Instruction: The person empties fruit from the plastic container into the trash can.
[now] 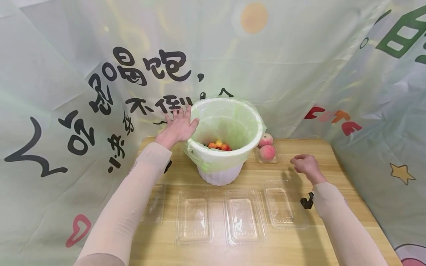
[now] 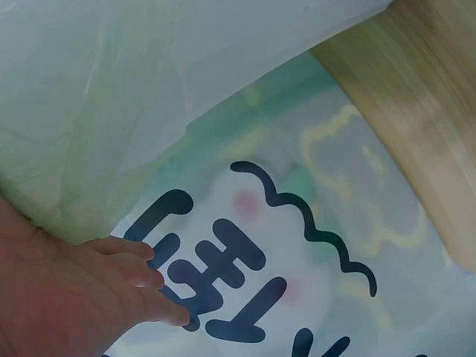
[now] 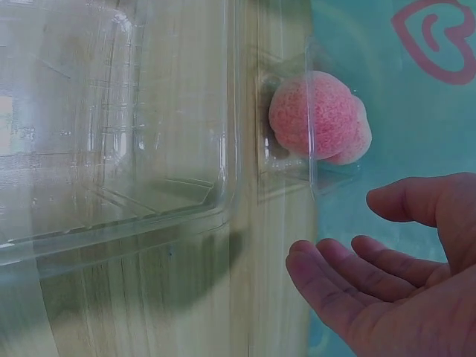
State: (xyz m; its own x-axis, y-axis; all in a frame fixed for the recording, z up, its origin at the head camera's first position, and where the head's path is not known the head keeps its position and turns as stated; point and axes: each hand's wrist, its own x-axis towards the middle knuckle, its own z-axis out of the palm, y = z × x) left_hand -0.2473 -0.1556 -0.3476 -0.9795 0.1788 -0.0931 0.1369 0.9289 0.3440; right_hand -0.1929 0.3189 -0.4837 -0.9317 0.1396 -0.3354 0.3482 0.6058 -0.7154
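Note:
A white bucket [image 1: 220, 174] lined with a thin green plastic bag [image 1: 206, 162] stands on the table, with several small orange, red and yellow fruits [image 1: 218, 145] at its bottom. My left hand [image 1: 178, 126] is at the bucket's left rim, fingers spread; its wrist view shows the hand [image 2: 82, 290] against the bag. Right of the bucket, two pink peaches [image 1: 267, 152] sit in a clear plastic box [image 3: 312, 175]. My right hand [image 1: 306, 166] hovers to the right of them, fingers loosely bent, holding nothing; in its wrist view a gap separates thumb and fingers.
Several clear plastic boxes, among them a middle box [image 1: 244, 218] and a right box [image 1: 281, 207], stand in a row along the front of the wooden table [image 1: 219, 255]. A printed cloth [image 1: 283, 81] encloses the back and sides.

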